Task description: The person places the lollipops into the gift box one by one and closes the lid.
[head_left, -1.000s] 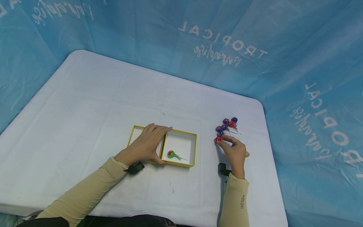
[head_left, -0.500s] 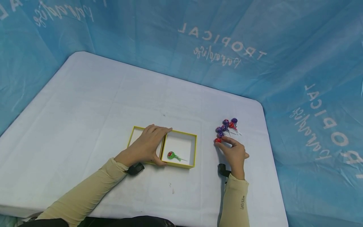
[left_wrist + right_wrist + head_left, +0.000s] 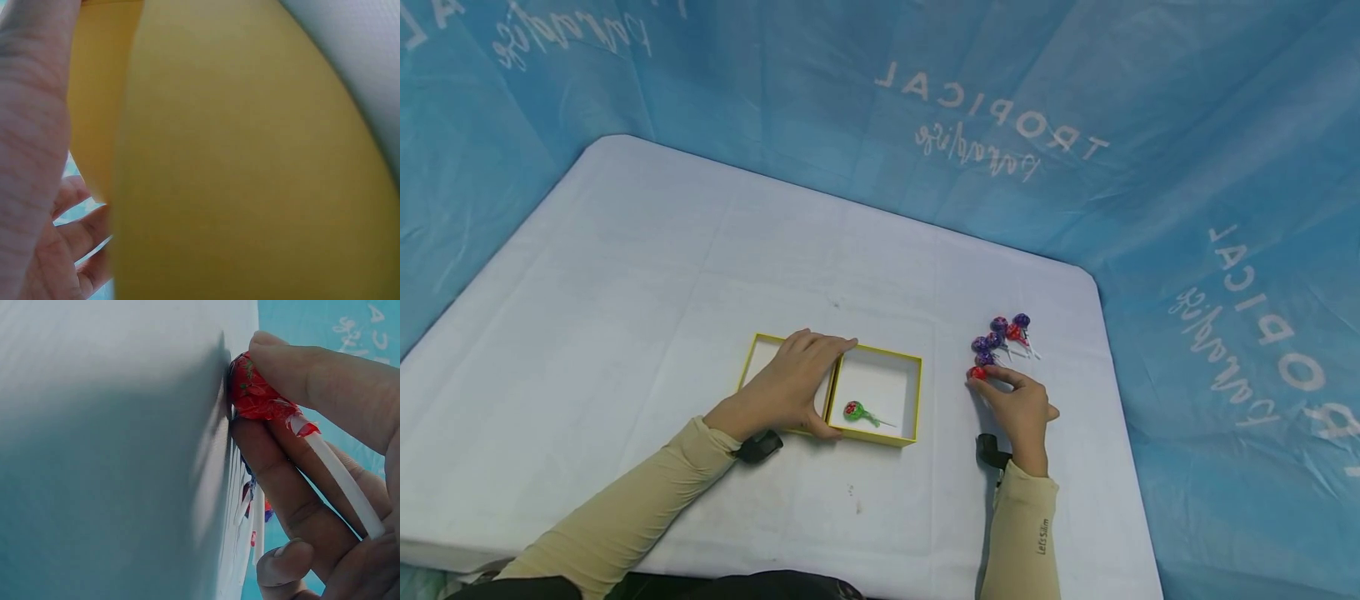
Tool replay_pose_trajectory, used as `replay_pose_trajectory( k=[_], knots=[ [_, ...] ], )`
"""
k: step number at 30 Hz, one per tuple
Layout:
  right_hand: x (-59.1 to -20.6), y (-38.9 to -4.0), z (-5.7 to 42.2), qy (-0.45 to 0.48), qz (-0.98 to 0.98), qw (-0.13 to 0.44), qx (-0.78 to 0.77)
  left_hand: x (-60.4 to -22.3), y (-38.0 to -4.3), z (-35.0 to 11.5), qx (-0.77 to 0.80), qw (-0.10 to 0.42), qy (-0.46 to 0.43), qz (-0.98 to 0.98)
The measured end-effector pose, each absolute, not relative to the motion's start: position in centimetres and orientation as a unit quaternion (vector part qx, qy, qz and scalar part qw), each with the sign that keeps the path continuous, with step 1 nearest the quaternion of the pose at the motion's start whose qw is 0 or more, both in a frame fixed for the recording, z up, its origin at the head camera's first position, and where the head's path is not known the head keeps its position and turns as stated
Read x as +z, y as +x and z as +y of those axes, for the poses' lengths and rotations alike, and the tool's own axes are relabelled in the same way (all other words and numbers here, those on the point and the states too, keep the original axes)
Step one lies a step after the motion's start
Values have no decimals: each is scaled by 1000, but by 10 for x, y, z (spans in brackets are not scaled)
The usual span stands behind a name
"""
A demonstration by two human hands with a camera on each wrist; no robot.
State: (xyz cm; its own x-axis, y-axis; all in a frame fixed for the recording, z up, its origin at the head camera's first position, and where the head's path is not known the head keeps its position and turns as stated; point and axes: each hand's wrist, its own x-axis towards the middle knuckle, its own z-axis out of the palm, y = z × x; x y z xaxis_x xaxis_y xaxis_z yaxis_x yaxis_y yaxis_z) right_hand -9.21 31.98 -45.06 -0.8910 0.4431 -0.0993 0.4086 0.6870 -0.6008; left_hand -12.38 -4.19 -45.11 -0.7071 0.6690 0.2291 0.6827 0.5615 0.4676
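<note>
While gripping the yellow boxes (image 3: 832,392) at their adjoining walls with the left hand (image 3: 781,387), near the green lollipop (image 3: 853,410) inside the right-hand box (image 3: 887,440), pinches a red lollipop (image 3: 977,372) at the worktop (image 3: 955,500) with the right hand (image 3: 1021,410). Seems at picking-up; likely calls next for lifting it boxwards, clear of the lollipop cluster (image 3: 995,339) just beyond.

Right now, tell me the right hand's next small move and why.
Probably lift the red-wrapped lollipop straight up from the white tablecloth: the right hand pinches it by its head, low at the cloth, and a purple-wrapped lollipop lies just beyond, so rising first should avoid nudging that one.
</note>
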Motion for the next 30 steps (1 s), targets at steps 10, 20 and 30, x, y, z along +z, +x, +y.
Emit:
replay_pose_trajectory(
  k=[10,20,30],
  knots=[
    [-449,-93,319,-231,-924,25,305,-452,-124,-41,-271,16,-385,-882],
    [-453,-95,319,-225,-928,33,294,-452,-125,-41,-271,20,-387,-881],
    [-450,-94,316,-221,-932,42,285,-453,-125,-42,-274,18,-385,-881]
  ],
)
